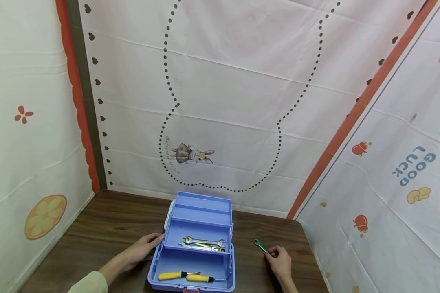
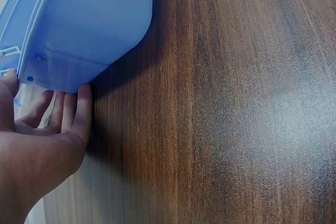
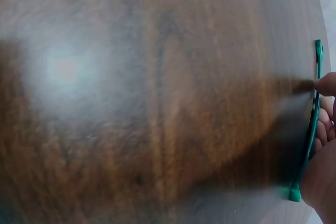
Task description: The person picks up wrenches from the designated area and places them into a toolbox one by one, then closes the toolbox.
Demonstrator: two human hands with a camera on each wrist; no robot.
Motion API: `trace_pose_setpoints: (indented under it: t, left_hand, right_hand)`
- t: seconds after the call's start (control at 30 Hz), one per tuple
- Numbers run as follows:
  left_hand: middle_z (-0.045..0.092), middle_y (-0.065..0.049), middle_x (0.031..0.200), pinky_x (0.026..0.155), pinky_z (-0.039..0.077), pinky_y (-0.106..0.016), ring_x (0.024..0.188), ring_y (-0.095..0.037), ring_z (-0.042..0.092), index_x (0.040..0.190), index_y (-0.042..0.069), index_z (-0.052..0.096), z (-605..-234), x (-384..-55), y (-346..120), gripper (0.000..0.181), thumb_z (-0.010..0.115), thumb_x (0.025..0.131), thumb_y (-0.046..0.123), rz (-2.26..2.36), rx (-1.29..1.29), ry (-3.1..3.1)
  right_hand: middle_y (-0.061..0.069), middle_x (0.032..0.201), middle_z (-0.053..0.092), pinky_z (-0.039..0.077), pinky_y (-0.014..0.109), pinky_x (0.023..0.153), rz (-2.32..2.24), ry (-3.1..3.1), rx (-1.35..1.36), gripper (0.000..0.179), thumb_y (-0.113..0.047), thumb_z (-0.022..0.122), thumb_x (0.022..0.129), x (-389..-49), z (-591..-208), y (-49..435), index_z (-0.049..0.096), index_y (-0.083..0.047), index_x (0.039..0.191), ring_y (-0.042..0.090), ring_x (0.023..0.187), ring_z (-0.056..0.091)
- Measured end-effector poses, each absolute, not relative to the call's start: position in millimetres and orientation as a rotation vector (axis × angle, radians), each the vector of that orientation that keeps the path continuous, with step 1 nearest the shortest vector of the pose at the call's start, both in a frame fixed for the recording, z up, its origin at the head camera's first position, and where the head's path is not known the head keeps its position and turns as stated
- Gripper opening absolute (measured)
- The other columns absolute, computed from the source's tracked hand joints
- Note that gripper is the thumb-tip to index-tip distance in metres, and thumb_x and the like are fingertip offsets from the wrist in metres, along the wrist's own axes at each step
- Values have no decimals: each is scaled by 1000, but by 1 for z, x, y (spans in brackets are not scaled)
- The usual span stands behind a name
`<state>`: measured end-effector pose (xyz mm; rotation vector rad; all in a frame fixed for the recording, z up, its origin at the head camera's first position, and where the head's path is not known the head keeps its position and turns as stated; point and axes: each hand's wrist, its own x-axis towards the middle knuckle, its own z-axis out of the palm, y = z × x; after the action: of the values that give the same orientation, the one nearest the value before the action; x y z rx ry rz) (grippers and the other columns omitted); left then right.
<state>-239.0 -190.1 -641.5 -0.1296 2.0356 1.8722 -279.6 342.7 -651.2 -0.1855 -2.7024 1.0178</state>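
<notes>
A blue toolbox [image 1: 154,272] stands on the table with its lid back and its tray raised. My left hand [image 1: 144,249] is at the box's left side; in the left wrist view its fairly straight fingertips [image 2: 84,92] touch the blue wall. To the right of the box, my right hand [image 1: 280,264] pinches a green open-end wrench [image 1: 259,245] low over the table. The right wrist view shows this wrench [image 3: 313,121] lengthwise beside the thumb and fingers, its middle partly covered.
Several silver and gold wrenches [image 1: 205,243] lie in the upper tray [image 1: 201,230]. Two yellow-handled screwdrivers [image 1: 171,275] lie in the lower compartment. A brown wood-grain table [image 1: 132,207] supports the box, with printed cloth [image 1: 234,97] hanging behind and on both sides.
</notes>
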Motion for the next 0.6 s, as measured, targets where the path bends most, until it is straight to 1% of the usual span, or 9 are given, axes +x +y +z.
trace_pose_setpoints:
  t: [0.2, 0.4, 0.6]
  left_hand:
    - [54, -27, 147, 101, 54, -62, 137, -45, 53, 153, -7, 45, -641, -240, -190, 81, 57, 106, 58, 1868, -142, 2034]
    - [54, -28, 148, 100, 54, -62, 137, -45, 53, 153, -7, 45, -641, -239, -190, 82, 57, 105, 59, 1862, -133, 2036]
    - [53, -28, 149, 101, 54, -62, 137, -45, 53, 153, -7, 45, -641, -239, -190, 83, 58, 105, 59, 1867, -132, 2038]
  right_hand:
    - [5, 85, 59, 44, 37, 72, 970, -2730, -161, 19, -8, 85, 76, -277, -650, 339, 69, -5, 86, 19, 79, 53]
    - [3, 82, 55, 43, 37, 71, 920, -2756, -139, 20, -13, 84, 75, -279, -653, 338, 66, -8, 83, 19, 78, 50]
    - [3, 81, 54, 44, 37, 71, 873, -2781, -107, 23, -15, 85, 74, -279, -653, 339, 65, -8, 81, 21, 80, 51]
